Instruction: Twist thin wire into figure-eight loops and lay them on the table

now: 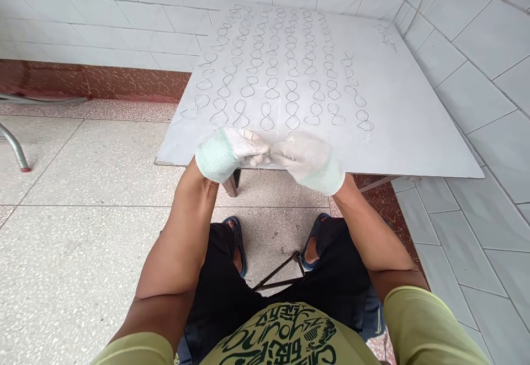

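Note:
Both my hands wear white knitted gloves with pale green cuffs and meet at the near edge of a white board. My left hand (252, 148) is closed in a pinch, with fine strands of thin wire (260, 172) showing below its fingertips. Against it, the fingers of my right hand (304, 155) are pressed together at the same spot, slightly blurred; most of what lies between the fingertips is hidden. Just beyond the hands, rows of thin wire figure-eight loops (292, 91) lie flat on the board (414, 116).
A small tangle of wire pieces (387, 36) lies at the board's far right corner. Tiled walls (476, 39) border the board behind and to the right. A metal chair leg (16, 147) stands on the speckled floor at left. Below, a dark metal frame (281, 274) sits between my feet.

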`<action>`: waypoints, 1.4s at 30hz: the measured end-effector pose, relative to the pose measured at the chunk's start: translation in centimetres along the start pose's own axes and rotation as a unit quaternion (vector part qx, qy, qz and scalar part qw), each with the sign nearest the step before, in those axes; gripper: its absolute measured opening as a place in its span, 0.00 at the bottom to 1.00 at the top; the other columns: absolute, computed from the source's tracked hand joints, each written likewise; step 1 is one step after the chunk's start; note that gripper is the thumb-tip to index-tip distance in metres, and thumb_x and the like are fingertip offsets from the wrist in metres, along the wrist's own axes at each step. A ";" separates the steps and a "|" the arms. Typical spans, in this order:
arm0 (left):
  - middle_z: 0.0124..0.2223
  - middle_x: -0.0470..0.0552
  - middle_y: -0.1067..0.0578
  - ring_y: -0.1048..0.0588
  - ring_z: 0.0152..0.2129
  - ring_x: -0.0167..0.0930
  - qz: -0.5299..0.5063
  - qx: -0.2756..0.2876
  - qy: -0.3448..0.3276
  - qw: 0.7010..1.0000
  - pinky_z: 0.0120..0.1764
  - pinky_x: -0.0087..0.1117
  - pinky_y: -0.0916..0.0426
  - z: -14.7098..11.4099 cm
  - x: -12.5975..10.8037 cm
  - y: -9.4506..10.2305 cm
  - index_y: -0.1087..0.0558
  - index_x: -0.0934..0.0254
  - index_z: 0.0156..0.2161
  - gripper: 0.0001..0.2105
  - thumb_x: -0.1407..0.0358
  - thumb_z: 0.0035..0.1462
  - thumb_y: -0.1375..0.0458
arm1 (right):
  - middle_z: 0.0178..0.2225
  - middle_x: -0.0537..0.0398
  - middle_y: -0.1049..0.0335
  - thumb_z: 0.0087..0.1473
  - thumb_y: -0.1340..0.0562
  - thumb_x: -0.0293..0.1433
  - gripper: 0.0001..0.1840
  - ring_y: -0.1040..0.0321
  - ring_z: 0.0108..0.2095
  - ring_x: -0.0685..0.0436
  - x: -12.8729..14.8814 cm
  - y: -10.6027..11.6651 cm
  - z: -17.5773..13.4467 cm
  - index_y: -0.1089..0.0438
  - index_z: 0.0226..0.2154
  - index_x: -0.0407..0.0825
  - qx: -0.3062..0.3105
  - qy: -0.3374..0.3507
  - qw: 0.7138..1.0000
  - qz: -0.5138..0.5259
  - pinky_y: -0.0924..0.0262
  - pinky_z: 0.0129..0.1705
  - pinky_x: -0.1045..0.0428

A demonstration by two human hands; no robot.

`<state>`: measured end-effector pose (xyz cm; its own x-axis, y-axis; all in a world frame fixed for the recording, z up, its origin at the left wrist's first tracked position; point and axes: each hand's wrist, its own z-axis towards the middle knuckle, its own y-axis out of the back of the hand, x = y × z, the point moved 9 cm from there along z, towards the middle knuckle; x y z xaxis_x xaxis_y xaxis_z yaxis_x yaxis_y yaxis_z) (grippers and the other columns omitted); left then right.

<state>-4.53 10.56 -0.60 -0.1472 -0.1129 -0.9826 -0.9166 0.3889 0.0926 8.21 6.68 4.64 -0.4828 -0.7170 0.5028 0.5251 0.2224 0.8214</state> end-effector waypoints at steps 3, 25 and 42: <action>0.22 0.50 0.31 0.32 0.23 0.31 0.006 0.017 -0.026 0.999 0.33 0.37 0.32 0.0 -1.0 -0.2 0.27 0.61 0.18 0.23 0.49 0.52 0.25 | 0.25 0.59 0.35 0.75 0.43 0.36 0.22 0.40 0.29 0.46 -1.5 0.2 -0.3 0.28 0.27 0.53 -0.043 -0.073 0.994 0.064 0.46 0.39 0.48; 0.25 0.51 0.24 0.28 0.26 0.32 0.024 -0.032 -0.098 0.994 0.40 0.37 0.29 0.4 -2.3 0.7 0.22 0.60 0.21 0.19 0.51 0.58 0.31 | 0.52 0.57 0.13 0.73 0.38 0.37 0.16 0.17 0.52 0.43 -4.8 0.1 -1.3 0.13 0.52 0.58 -0.192 -0.188 0.947 0.175 0.27 0.61 0.47; 0.21 0.48 0.28 0.22 0.27 0.31 0.045 0.036 -0.026 0.998 0.37 0.31 0.30 0.6 0.6 -0.2 0.25 0.62 0.20 0.24 0.46 0.54 0.26 | 0.46 0.61 0.11 0.70 0.36 0.34 0.15 0.15 0.47 0.43 -4.1 0.7 -1.6 0.10 0.44 0.58 -0.109 -0.089 0.980 0.144 0.24 0.54 0.48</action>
<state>-4.24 10.98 -1.35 -0.2055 -0.0276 -0.9783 -0.8716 0.4598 0.1701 11.66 8.76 2.70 -0.3970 -0.5144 0.7602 0.7853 0.2385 0.5714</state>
